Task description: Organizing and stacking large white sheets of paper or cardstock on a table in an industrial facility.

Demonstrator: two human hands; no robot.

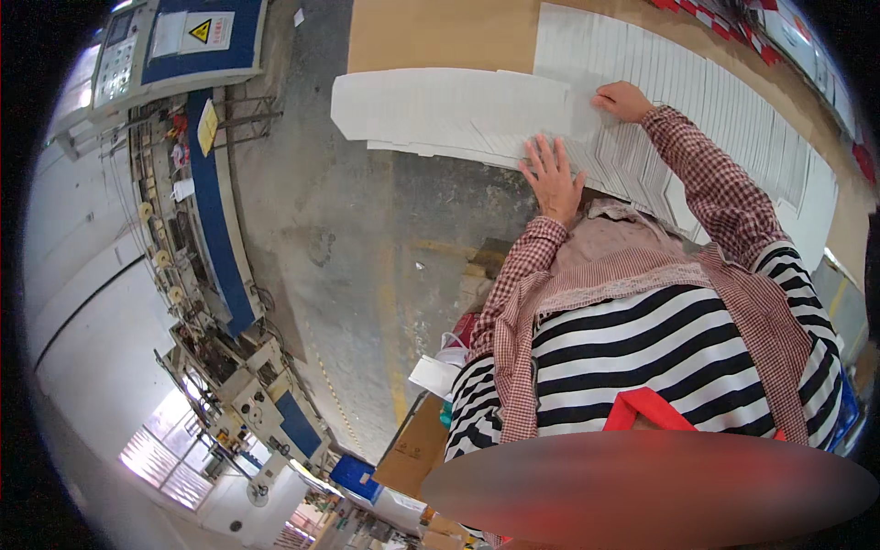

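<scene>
Matt white card on a brown board tabletop

I saw flat white card sheets (458,110), matt and smooth, on a dull brown board tabletop (431,37); the floor (367,229) was rough, stained grey concrete, the sleeves (706,174) checked woven cloth, and the machine (211,183) was painted blue metal.

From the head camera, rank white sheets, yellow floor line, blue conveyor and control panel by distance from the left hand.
1. White sheets, under the left hand, touching.
2. Yellow floor line, lower left.
3. Blue conveyor, far left.
4. Control panel, top left corner.
</scene>
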